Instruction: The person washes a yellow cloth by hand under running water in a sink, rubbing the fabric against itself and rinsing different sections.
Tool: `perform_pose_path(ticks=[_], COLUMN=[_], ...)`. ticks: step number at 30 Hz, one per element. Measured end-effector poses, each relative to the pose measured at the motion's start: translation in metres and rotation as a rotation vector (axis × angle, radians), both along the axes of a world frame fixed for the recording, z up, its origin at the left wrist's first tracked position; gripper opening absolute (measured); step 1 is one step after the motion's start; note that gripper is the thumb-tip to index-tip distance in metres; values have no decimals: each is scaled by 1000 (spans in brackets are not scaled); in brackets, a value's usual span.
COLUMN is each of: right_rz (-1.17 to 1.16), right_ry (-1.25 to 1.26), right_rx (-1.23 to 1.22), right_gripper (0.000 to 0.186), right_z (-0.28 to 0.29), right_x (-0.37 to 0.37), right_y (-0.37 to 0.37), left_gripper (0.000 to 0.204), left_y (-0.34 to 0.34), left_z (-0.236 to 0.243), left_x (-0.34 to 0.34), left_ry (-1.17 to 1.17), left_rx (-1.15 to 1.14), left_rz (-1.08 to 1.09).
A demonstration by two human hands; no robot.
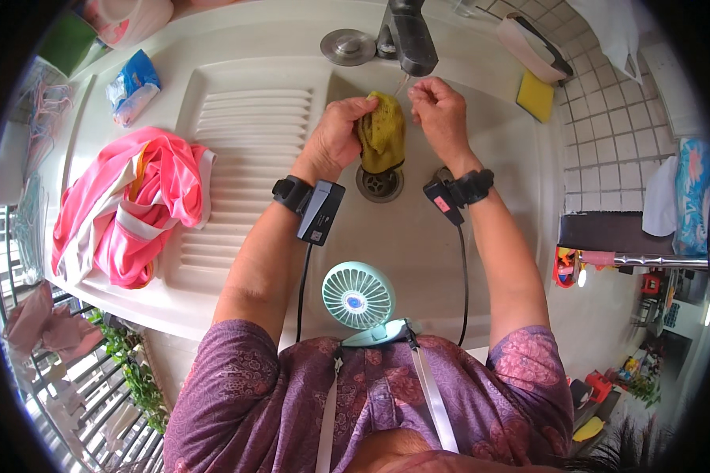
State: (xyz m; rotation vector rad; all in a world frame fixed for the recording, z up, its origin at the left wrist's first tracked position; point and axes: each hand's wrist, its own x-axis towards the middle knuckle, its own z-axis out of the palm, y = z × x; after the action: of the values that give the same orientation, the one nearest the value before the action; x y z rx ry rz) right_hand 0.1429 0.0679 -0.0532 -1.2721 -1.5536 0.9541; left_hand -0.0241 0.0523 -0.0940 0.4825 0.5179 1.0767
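My left hand (335,138) fingers squeeze the yellow cloth (383,132) in the upper middle of the frame, under the tap (409,35). My right hand (442,114) fingers pinch its top edge. I should keep it over the drain (379,183) and rub gently so water runs through.

We stand at a home laundry sink (418,260), white with a ribbed washboard (248,150) moulded to its left. A dark tap (409,35) rises behind the drain (379,183). Pink clothing (130,209) lies left of the washboard, a yellow sponge (535,95) right of the tap, and white wall tiles (607,134) beyond.
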Motion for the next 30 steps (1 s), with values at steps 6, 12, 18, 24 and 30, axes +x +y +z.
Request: perform_pose_path(ticks=[6,12,18,24,30], right_rz=[49,106,118,155,81], right_ry=[-385,-517,-733,665,51], right_rx=[586,616,618,-376,-77], right_gripper=[6,5,7,12,8], right_z=[-3,-3,-5,11,10], right_x=[-8,-12,-17,6,-3], right_y=[-8,-10,-10,-3,-11], left_gripper=[21,16,9,10,10], left_y=[2,5,2,-3,-1], left_z=[-5,-11,-7,1,4], left_x=[2,3,5,4,4], left_ry=[19,49,185,132,11], left_rx=[20,40,53,13,-55], left_rz=[55,113,173,213,232])
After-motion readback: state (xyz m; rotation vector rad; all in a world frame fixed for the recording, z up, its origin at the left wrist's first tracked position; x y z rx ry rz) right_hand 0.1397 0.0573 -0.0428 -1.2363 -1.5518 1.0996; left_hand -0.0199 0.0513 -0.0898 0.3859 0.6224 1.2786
